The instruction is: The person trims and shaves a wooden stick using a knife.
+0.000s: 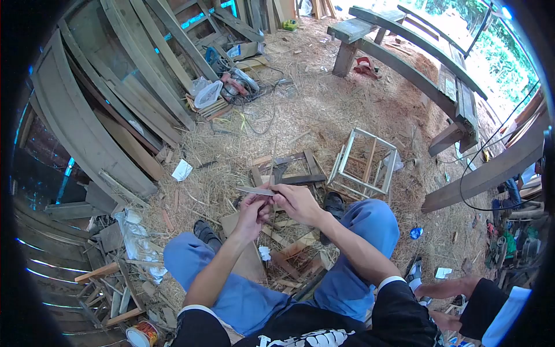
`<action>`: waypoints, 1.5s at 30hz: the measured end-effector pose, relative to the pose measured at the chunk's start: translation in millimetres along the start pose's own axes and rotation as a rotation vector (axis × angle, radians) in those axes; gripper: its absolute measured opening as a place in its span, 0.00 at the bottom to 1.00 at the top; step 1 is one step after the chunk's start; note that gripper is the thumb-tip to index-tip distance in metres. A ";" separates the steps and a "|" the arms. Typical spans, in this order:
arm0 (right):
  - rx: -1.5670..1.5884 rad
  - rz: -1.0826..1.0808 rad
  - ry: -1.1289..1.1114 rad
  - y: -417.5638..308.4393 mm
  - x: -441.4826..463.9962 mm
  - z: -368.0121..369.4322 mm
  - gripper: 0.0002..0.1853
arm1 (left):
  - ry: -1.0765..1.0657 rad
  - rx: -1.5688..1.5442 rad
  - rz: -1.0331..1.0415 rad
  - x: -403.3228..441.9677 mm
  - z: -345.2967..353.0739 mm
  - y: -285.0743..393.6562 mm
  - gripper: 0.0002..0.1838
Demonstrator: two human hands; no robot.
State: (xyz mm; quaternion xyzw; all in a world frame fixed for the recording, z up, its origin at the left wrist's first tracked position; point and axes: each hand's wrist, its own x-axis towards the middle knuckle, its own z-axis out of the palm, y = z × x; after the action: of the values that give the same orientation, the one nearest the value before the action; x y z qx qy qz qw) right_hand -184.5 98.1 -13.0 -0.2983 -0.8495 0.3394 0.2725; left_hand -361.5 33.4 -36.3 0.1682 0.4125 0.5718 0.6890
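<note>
A knife [253, 190], its pale flat blade pointing left, lies across the tops of both hands. My right hand [298, 203] is closed at the blade's right end, and the handle is hidden in it. My left hand [250, 217] is closed just below the blade, its fingers curled close to the right fingertips. Between the hands a thin wooden strip [273, 159] rises upright and away from me; the left fingers appear to pinch its near end, which is hidden.
Beyond my hands lie a wooden frame [289, 168] and a white stool-like frame [364, 162]. Boards [87, 115] lean at left near power tools [234, 84] with cords. A long bench [404, 63] stands far right. Another person's leg [448, 287] is at lower right. Shavings cover the floor.
</note>
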 end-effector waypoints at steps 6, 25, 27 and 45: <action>-0.055 -0.073 -0.053 -0.6 1.5 -4.8 0.21 | -0.019 0.038 -0.043 2.2 -4.5 1.1 0.19; -0.198 -0.207 -0.015 13.0 -4.5 -10.7 0.17 | -0.070 0.124 -0.075 -4.4 3.7 2.1 0.14; -0.210 -0.222 -0.016 11.8 -4.0 -14.2 0.16 | -0.070 0.135 -0.071 -4.6 4.6 2.8 0.13; -0.351 -0.283 0.065 1.4 19.7 -15.2 0.15 | -0.080 -0.013 -0.059 -7.7 -2.0 16.3 0.18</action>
State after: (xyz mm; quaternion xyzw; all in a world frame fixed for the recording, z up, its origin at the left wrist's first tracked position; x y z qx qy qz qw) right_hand -187.2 118.8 0.5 -0.2298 -0.9195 0.1351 0.2888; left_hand -373.6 30.6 -23.1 0.1741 0.3858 0.5467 0.7224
